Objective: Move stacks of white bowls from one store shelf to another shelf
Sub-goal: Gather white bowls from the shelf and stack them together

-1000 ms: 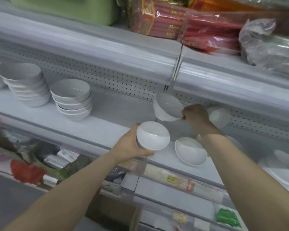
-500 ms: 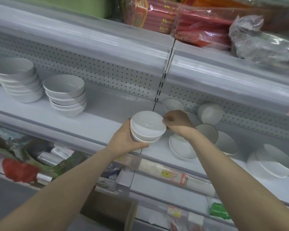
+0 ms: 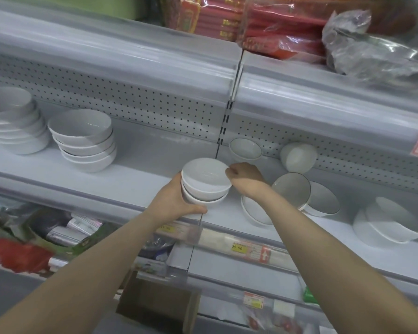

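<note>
The left hand point(image 3: 179, 201) is cupping two nested white bowls point(image 3: 206, 183) from the side and below, fingers curled around the lower one. The right hand point(image 3: 245, 175) is pinching the rim of the top bowl. This pair is sitting above the front edge of the shelf point(image 3: 135, 186). Left of the pair, two bowl stacks point(image 3: 85, 141) are standing on the shelf; right of it, loose bowls point(image 3: 292, 190) are lying tilted.

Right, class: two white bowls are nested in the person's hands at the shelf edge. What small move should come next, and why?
Probably carry the nested bowls left and set them beside the stack on the left shelf section. The left hand cups them from below, the right hand pinches the top rim, and bare shelf lies between.
</note>
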### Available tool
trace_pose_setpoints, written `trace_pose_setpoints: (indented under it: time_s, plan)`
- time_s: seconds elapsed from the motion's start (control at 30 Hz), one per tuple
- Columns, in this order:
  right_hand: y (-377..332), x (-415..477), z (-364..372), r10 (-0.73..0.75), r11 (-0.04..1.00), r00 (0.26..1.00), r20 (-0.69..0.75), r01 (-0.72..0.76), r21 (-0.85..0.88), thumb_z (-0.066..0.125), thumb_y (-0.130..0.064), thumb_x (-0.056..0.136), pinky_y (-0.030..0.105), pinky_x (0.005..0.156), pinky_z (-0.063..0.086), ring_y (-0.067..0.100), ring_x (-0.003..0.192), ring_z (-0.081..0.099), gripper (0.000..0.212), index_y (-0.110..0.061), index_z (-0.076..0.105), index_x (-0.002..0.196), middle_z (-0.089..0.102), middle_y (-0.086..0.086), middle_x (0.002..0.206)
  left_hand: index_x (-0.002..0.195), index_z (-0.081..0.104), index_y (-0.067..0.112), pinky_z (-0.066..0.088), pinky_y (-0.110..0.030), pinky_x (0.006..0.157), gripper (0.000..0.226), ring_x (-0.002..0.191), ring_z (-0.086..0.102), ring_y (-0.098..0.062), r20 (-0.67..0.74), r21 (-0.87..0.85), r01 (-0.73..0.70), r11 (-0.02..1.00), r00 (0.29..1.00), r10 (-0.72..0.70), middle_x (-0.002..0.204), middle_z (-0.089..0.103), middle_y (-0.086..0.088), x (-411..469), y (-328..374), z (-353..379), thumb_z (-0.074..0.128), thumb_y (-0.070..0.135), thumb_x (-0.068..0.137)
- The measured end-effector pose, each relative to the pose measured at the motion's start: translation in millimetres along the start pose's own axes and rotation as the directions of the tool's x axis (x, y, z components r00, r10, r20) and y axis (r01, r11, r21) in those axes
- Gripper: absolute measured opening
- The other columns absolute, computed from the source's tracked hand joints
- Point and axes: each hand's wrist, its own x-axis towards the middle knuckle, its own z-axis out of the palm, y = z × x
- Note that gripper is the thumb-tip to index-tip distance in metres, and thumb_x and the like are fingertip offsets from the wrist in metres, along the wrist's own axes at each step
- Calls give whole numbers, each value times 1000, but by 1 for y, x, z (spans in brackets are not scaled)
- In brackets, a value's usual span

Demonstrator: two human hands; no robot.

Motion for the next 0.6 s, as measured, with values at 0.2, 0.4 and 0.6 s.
trace_pose_setpoints:
  time_s: [0.2,0.4,0.6]
  plan:
    - [-23,1,11,4,1000,1000,-24,-5,-17,37,-22,99,31,57,32,27,76,51,32,-7,53,75,56,12,80,141,38,30,42,-26,94,105,113,51,-7,12,98,11,995,1000,-12,126,55,18,4,-12,-23,93,49,54]
    - [-65,10,31,-7,1000,1000,-19,7,-13,33,-24,101,31,56,31,27,75,50,34,-8,53,79,55,9,78,144,37,24,42,-28,98,106,125,54,-18,-2,160,30,987,1000,-30,138,56,6,3,-33,-63,93,48,57]
    - [-91,24,46,38,999,998,-52,-38,-6,30,-25,101,30,50,26,27,69,45,41,-11,38,63,43,5,62,142,40,21,43,-30,99,105,126,54,-22,4,183,41,982,999,-42,139,57,1,12,-48,-90,93,49,56]
